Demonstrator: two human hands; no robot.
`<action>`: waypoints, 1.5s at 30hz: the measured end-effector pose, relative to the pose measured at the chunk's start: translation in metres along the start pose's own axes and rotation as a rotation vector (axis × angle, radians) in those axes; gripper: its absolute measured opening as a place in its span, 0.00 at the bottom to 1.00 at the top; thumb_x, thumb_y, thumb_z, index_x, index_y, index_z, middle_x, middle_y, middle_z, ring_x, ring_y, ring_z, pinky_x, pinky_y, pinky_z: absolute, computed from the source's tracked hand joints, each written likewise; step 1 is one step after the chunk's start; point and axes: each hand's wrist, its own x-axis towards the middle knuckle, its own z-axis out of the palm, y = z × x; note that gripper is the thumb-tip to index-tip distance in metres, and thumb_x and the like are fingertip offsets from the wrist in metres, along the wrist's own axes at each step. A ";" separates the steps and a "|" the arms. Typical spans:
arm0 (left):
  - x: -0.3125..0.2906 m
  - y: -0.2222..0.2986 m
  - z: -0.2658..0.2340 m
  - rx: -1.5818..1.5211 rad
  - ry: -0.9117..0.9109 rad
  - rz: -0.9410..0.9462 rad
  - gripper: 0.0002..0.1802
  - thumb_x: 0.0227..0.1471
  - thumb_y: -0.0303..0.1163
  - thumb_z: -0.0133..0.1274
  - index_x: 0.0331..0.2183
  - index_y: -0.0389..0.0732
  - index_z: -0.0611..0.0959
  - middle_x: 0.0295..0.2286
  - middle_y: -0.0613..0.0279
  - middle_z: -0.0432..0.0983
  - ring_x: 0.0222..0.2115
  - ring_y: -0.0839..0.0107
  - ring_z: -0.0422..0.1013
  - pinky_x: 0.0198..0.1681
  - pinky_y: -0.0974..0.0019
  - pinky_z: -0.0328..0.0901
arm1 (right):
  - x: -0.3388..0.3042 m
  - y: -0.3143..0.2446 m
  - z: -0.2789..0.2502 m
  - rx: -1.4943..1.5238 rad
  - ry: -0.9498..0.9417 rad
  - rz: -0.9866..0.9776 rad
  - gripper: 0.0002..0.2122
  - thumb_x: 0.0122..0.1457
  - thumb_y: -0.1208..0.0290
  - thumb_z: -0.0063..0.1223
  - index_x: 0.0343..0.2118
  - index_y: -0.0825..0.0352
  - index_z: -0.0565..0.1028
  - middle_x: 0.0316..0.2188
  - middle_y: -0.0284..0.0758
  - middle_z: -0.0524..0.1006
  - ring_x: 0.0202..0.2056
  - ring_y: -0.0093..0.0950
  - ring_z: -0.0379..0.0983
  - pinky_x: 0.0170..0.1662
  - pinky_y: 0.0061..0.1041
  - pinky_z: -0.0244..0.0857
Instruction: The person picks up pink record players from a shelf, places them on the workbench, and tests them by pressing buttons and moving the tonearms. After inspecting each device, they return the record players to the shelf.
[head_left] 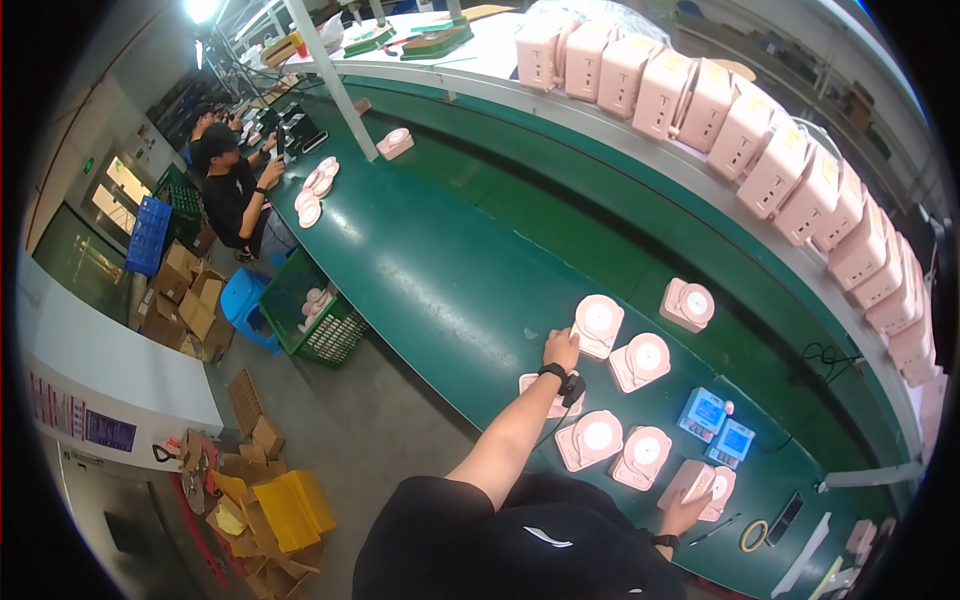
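- One pink unit [545, 392] is largely covered by the left forearm and wristband at centre frame.
- The fingers of the left hand [561, 350] are pressed on another pink unit [597, 325]; whether it is gripped cannot be told.
- The right hand [686, 513], lower right, is partly masked by the pink unit [703, 485] it holds.
- The screens of the two blue meters [716, 425] are too small to be read.
- The small items at the lower right rim are blurred and cut off.
- The distant workers [230, 180], upper left, are too small for detail.
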 end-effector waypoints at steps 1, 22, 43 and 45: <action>0.000 0.001 0.003 0.005 0.006 0.010 0.17 0.51 0.39 0.44 0.38 0.38 0.77 0.38 0.44 0.70 0.40 0.47 0.67 0.45 0.52 0.61 | 0.000 -0.001 -0.001 -0.003 0.009 0.015 0.35 0.45 0.71 0.56 0.56 0.75 0.53 0.53 0.51 0.61 0.55 0.46 0.57 0.56 0.34 0.52; 0.093 -0.004 -0.027 -0.055 -0.181 0.082 0.22 0.40 0.34 0.62 0.34 0.32 0.70 0.29 0.55 0.73 0.28 0.68 0.71 0.29 0.65 0.66 | -0.005 0.005 -0.040 0.376 -0.084 -0.022 0.32 0.41 0.72 0.59 0.51 0.74 0.60 0.43 0.49 0.70 0.46 0.43 0.68 0.49 0.33 0.61; -0.263 0.257 0.082 -0.555 -0.842 0.054 0.27 0.42 0.26 0.59 0.42 0.42 0.63 0.35 0.57 0.66 0.33 0.70 0.70 0.25 0.71 0.69 | 0.125 0.125 -0.172 0.483 0.257 -0.031 0.30 0.39 0.75 0.61 0.49 0.70 0.61 0.40 0.47 0.72 0.43 0.42 0.70 0.46 0.33 0.63; -0.270 0.269 0.123 -0.497 -0.898 0.095 0.27 0.42 0.27 0.59 0.42 0.42 0.63 0.35 0.58 0.66 0.34 0.70 0.71 0.24 0.71 0.68 | 0.145 0.133 -0.171 0.456 0.261 0.011 0.30 0.39 0.75 0.61 0.48 0.69 0.61 0.40 0.47 0.72 0.43 0.43 0.70 0.46 0.34 0.63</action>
